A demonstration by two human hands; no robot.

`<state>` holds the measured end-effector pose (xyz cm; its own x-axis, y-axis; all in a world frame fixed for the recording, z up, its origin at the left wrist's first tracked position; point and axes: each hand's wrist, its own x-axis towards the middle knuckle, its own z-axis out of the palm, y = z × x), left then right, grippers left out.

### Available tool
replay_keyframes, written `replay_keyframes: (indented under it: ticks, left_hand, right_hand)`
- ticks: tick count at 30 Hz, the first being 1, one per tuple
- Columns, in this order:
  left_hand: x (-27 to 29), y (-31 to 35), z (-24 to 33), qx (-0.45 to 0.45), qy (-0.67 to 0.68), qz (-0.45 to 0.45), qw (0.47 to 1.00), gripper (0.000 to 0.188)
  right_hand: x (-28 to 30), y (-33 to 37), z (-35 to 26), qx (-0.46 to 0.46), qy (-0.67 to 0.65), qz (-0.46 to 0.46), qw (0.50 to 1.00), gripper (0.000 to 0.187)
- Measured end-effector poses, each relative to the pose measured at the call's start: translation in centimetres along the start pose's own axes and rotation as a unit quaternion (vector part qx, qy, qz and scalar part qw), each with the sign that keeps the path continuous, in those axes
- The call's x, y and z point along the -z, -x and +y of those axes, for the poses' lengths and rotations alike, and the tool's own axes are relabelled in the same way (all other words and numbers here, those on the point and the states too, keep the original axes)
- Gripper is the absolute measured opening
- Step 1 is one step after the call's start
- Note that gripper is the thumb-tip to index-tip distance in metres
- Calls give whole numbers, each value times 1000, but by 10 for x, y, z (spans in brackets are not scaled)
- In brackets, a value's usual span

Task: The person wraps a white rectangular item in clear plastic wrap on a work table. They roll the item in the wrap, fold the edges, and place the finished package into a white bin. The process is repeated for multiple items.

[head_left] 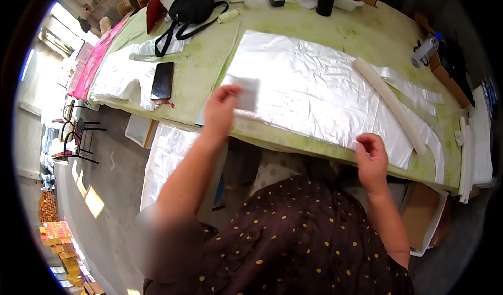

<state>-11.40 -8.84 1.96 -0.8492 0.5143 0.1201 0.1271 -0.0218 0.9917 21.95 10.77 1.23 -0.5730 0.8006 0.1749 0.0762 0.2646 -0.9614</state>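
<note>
Head view: flat and creased on a green-covered table [314, 27], silvery plastic film [293, 80]. At the film's left end, left hand [220, 109], thumb and fingers drawn narrowly together, small translucent grey piece [249, 94] at the fingertips; cannot tell if pinched or merely touched. At the film's near edge, right hand [373, 161], curled, narrow gap between thumb and forefinger; cannot tell if touching the film. Across the film's right end, long white tube [390, 106]. Left of the film, black phone [163, 81]. Beyond the film, shallow white tray [340, 2], contents hidden. Farther right of the film, open cardboard box [443, 77] with something black [456, 59] inside, blue-capped clear bottle [427, 51] just beside. Below the film's left end, white-edged container [148, 179] with clear plastic packets [173, 156] inside; below its right end, white-walled box [438, 221] with brown cardboard [423, 213] inside.
</note>
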Motion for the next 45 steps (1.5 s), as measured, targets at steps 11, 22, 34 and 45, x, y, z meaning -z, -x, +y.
replay_keyframes:
  ticks: [11, 22, 34, 45]
  left_hand:
    - [79, -125, -47, -138, -601, 57, 786, 48]
    - [86, -126, -71, -49, -601, -5, 797, 67]
    - [87, -134, -67, 18, -666, -54, 744, 76]
    - [-63, -79, -22, -326, -413, -105, 844, 75]
  right_hand:
    - [109, -29, 23, 168, 416, 135, 884, 29]
    - [153, -55, 19, 35, 501, 49, 863, 54]
    - [86, -4, -7, -94, 277, -24, 956, 68]
    - [66, 13, -8, -92, 184, -31, 978, 71]
